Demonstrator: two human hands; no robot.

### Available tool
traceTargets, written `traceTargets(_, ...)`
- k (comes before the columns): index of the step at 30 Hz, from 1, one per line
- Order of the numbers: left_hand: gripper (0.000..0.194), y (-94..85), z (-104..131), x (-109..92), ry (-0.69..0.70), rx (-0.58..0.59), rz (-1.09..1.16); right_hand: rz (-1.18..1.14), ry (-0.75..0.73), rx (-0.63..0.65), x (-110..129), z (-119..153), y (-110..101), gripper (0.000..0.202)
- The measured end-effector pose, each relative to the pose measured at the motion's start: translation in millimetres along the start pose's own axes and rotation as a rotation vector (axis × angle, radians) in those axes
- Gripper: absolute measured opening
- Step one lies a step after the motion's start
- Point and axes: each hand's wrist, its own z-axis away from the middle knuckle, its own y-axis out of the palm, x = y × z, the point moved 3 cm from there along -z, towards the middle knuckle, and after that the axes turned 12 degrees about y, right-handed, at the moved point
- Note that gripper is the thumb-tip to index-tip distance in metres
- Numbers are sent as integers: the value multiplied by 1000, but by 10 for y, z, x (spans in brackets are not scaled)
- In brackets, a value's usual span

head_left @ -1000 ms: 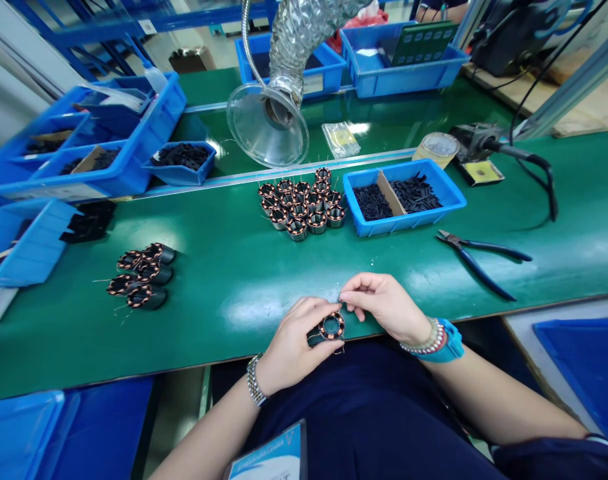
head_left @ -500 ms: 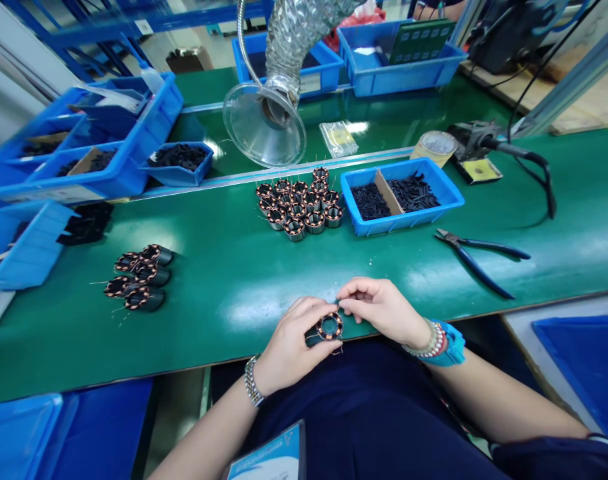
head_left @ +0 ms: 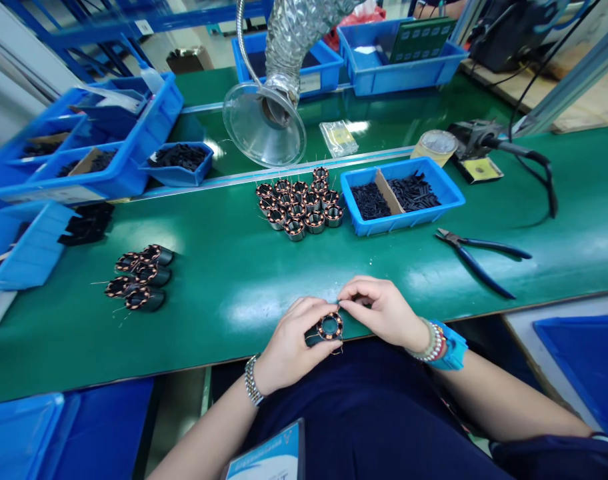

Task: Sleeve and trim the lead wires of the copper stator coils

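Observation:
My left hand (head_left: 299,337) is closed around a motor stator (head_left: 330,327), a dark ring with copper windings, at the front edge of the green bench. Thumb and fingers grip its sides, and its open end faces up toward me. Thin wire ends stick out of it. At the stator's upper right, my right hand (head_left: 381,307) pinches with thumb and forefinger at what looks like a wire end; the pinched part is too small to make out fully. Beyond my hands stands a cluster of similar stators (head_left: 297,210), and a smaller group of stators (head_left: 141,277) lies to the left.
A blue bin (head_left: 401,223) of short black tubes sits past my right hand. Blue-handled cutters (head_left: 477,257) lie on the right, below a soldering iron (head_left: 519,150). A fume extraction hood (head_left: 264,127) hangs over the bench. Blue trays (head_left: 149,163) stand at the left.
My right hand has shifted very slightly, its fingertips staying by the stator's upper edge. The left hand and the stator look unmoved.

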Motion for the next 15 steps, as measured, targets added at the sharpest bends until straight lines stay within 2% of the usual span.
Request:
traceTargets(5, 37, -2, -5, -5, 11, 5, 2, 451, -378, -59, 13, 64, 96, 18)
traceTargets(6, 37, -2, -8, -8, 12, 5, 2, 505, -418, -47, 8, 70, 106, 19)
traceTargets(8, 36, -1, -11, -14, 6, 9, 3, 467, -422, -12, 4, 61, 72, 19)
traceTargets(9, 36, -1, -12, -17, -2, 9, 3, 388, -376, 6, 6, 44, 31, 18)
traceTargets(11, 39, 1, -7, -18, -37, 4, 4, 197, -193, 81, 2, -9, -54, 18)
traceTargets(13, 42, 1, 4, -12, -89, -17, 9, 53, 39, 231, -13, -59, -90, 22)
traceTargets(15, 43, 3, 18, -2, -136, -34, 16, -5, 205, 387, -21, -88, -76, 26)
